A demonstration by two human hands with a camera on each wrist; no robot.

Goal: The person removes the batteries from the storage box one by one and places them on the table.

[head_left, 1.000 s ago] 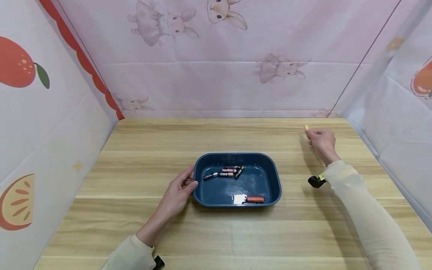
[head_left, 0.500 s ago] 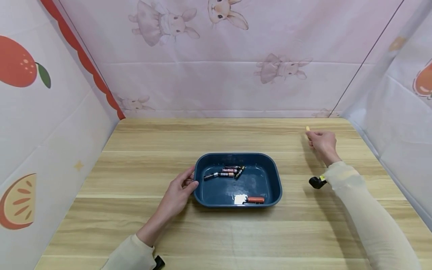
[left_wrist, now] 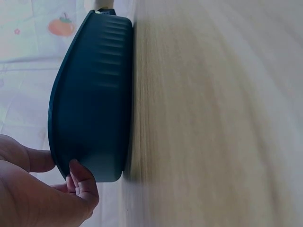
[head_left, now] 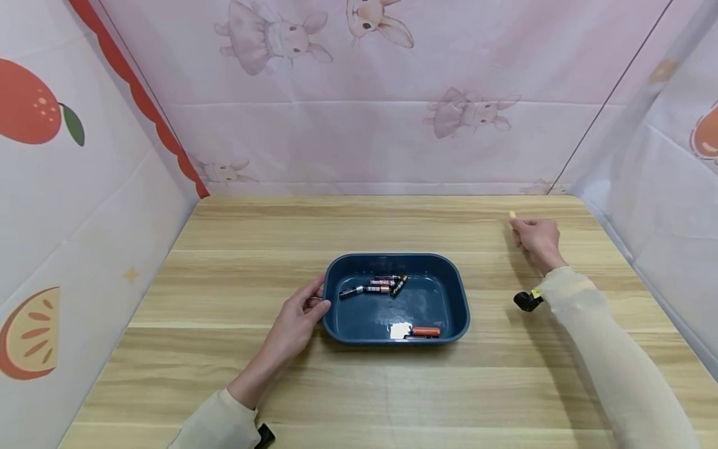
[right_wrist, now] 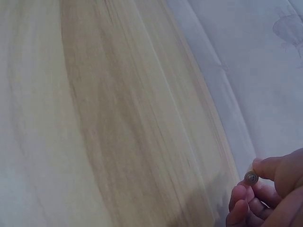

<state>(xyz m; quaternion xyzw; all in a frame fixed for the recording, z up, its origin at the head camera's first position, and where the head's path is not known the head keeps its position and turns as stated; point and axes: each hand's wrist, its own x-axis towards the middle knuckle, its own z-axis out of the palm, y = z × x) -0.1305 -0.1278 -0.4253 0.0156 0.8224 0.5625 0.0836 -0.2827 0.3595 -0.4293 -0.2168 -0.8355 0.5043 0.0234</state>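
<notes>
A dark blue rectangular tub (head_left: 359, 321) stands on the wooden table. My left hand (head_left: 293, 321) holds its left end, thumb at the rim and fingers against the outer wall, as the left wrist view shows from the side. Several small batteries (head_left: 377, 289) lie in a loose group toward the back of the tub. Along its front wall rests an orange battery (head_left: 426, 332). Far to the right, my right hand (head_left: 537, 240) pinches a small yellow battery (head_left: 512, 214) between thumb and fingers. Its round metal end (right_wrist: 251, 178) faces the right wrist camera.
The wooden table (head_left: 252, 231) ends at a pink fabric backdrop (head_left: 359, 149) printed with rabbits. White fabric walls with fruit prints close in the left and right sides. Black wrist-worn devices (head_left: 527, 301) show at both cuffs.
</notes>
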